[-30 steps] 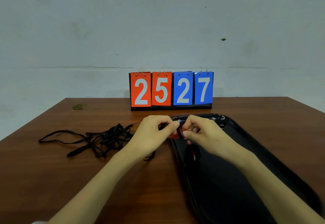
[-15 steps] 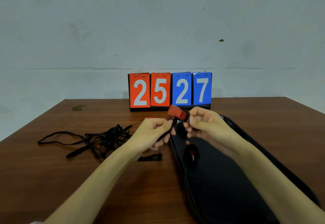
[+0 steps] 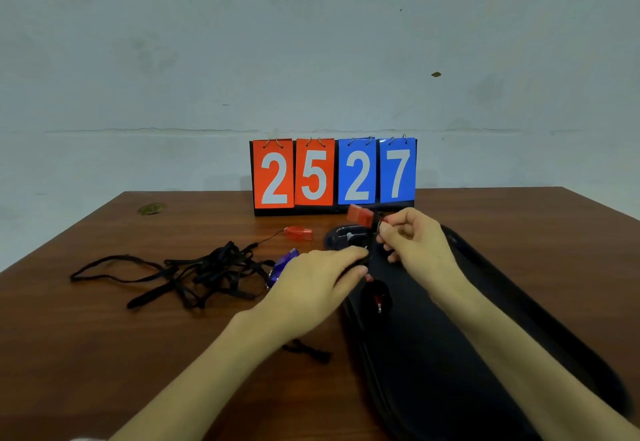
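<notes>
My right hand pinches a red whistle and holds it raised over the far end of the black tray. My left hand lies low at the tray's left rim, with index finger and thumb pinching a thin black cord that runs up toward the red whistle. A loose black strap end lies on the table below my left wrist. In the tray lie a black whistle with red parts and a dark whistle at the far end.
A tangle of black lanyards lies on the brown table at the left. Beside it are a purple whistle and another red whistle. A flip scoreboard reading 2527 stands at the back.
The right hand lifted the red whistle up from the tray rim. My left hand dropped lower and moved to the tray's left rim, uncovering the purple and red whistles on the table.
</notes>
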Demonstrator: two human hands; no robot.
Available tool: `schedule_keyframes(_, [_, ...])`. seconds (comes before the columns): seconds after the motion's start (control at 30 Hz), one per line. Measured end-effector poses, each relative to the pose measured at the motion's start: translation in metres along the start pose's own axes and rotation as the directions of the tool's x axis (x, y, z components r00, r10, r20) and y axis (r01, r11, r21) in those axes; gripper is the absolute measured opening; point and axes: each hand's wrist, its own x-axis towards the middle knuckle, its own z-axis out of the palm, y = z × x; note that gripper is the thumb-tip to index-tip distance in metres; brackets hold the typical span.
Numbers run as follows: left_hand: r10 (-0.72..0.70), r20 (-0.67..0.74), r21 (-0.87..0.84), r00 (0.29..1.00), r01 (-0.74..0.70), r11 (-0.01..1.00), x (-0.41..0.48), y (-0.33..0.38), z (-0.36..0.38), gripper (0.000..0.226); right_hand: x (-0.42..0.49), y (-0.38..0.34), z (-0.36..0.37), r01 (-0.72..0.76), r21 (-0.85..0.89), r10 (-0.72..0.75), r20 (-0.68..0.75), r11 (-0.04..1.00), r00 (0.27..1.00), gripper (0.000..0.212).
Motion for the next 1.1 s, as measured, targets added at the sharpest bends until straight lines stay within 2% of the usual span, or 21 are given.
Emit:
schedule_keyframes(0.1, [0.235,-0.151,0.23,0.96,-0.197,0.953,-0.001,-0.007,-0.004,0.035,-0.006,0.003,0.003,0.219,-0.338,-0.222,0.028,0.915,0.975,0.003])
schedule_keyframes(0.17, [0.286,-0.2,0.28,0.937,-0.226,0.933,0.001,-0.013,-0.006,0.031,-0.006,0.004,0.002,0.276,-0.433,-0.254,0.109,0.858,0.961,0.003])
schedule_keyframes(0.23, [0.273,-0.229,0.301,0.934,-0.199,0.933,0.004,-0.017,-0.01,0.032,-0.005,0.003,0.001,0.298,-0.447,-0.227,0.207,0.843,0.952,0.003])
schedule_keyframes(0.43, [0.169,-0.246,0.253,0.954,-0.105,0.962,0.005,-0.033,-0.021,0.04,-0.006,0.0,0.001,0.204,-0.214,-0.094,0.434,0.955,0.896,0.009])
schedule_keyframes(0.53, [0.092,-0.264,0.187,0.96,-0.042,0.981,0.005,-0.04,-0.022,0.043,-0.006,-0.003,0.0,0.133,-0.078,-0.074,0.513,0.988,0.855,0.006])
schedule_keyframes(0.63, [0.05,-0.305,0.152,0.951,-0.004,0.988,0.003,-0.044,-0.019,0.025,-0.007,-0.01,-0.004,0.07,0.053,-0.087,0.543,0.996,0.835,0.006])
schedule_keyframes(0.7, [-0.024,-0.318,0.067,0.948,0.047,0.997,0.003,-0.041,-0.015,0.011,-0.006,-0.011,-0.006,0.003,0.152,-0.086,0.542,0.988,0.836,0.009])
schedule_keyframes(0.77, [-0.18,-0.264,-0.175,0.948,0.136,0.975,0.004,-0.034,-0.009,0.014,-0.006,-0.011,-0.007,-0.048,0.228,-0.081,0.525,0.973,0.847,0.01])
schedule_keyframes(0.83, [-0.285,-0.151,-0.489,0.947,0.179,0.854,0.006,-0.023,-0.005,0.022,-0.006,-0.011,-0.007,-0.09,0.294,-0.078,0.514,0.952,0.854,0.011])
schedule_keyframes(0.9, [-0.307,-0.074,-0.671,0.949,0.18,0.719,0.007,-0.015,-0.003,0.03,-0.006,-0.011,-0.008,-0.148,0.361,-0.073,0.532,0.921,0.844,0.009])
schedule_keyframes(1.0, [-0.309,-0.007,-0.794,0.951,0.182,0.58,0.007,-0.007,-0.003,0.031,-0.006,-0.012,-0.009,-0.231,0.43,-0.055,0.556,0.873,0.829,0.005])
schedule_keyframes(1.1, [-0.297,0.009,-0.804,0.955,0.184,0.565,0.007,-0.005,-0.001,0.029,-0.004,-0.011,-0.008,-0.251,0.441,-0.01,0.509,0.862,0.86,0.012])
